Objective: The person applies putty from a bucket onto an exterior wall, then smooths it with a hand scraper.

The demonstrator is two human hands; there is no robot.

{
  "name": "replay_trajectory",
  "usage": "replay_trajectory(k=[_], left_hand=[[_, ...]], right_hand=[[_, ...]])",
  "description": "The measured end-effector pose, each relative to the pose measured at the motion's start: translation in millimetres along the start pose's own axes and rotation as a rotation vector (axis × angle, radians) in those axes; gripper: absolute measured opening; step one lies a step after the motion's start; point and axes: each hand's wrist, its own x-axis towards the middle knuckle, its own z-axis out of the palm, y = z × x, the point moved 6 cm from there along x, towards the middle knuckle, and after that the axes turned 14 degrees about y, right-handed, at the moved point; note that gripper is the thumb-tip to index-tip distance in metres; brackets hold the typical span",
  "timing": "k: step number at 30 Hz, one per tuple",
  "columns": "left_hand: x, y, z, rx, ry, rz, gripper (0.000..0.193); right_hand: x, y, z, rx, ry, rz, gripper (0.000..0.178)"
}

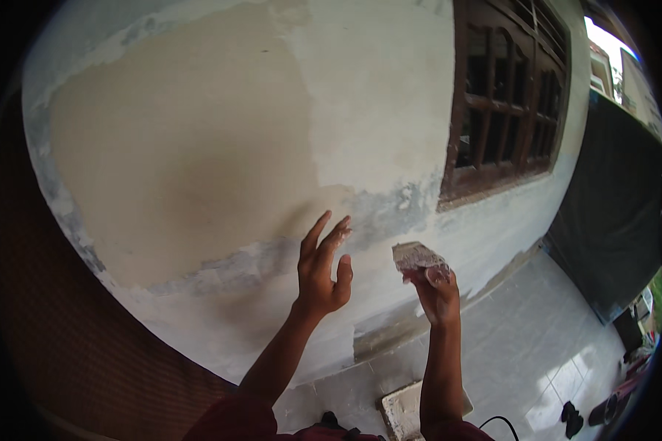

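My left hand (pixel 321 273) is raised in front of the wall, its fingers stretched out and spread, with white smears on the fingertips. Nothing is in it. To its right, my right hand (pixel 438 295) grips a putty knife (pixel 416 256) whose wide blade is coated with pale, wet-looking filler. The blade points up and to the left, and most of its handle is hidden by my fingers. Behind both hands stands the wall (pixel 379 110), with a large beige patch (pixel 191 132) bordered by rough grey and white areas. Whether the left hand touches the wall I cannot tell.
A dirty, shallow pale tray (pixel 403 413) lies on the grey tiled floor (pixel 522 331) beneath my right forearm. A brown wooden window (pixel 504 103) is at the upper right, with a dark sheet (pixel 603 206) beyond it. Dark shoes (pixel 571 420) lie at the lower right.
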Motion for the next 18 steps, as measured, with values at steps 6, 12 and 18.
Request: replay_trajectory(k=[6, 12, 18], left_hand=[[83.1, -36.5, -51.6, 0.147, 0.1, 0.202, 0.028], [118.3, -52.3, -85.5, 0.148, 0.187, 0.258, 0.029], [123.0, -50.6, -100.3, 0.149, 0.232, 0.264, 0.028]], right_hand=[[60.3, -17.1, 132.9, -0.11, -0.167, -0.274, 0.052], [82.0, -66.4, 253.2, -0.579, -0.122, -0.989, 0.047], [113.7, -82.8, 329.7, -0.976, 0.045, -1.766, 0.055]])
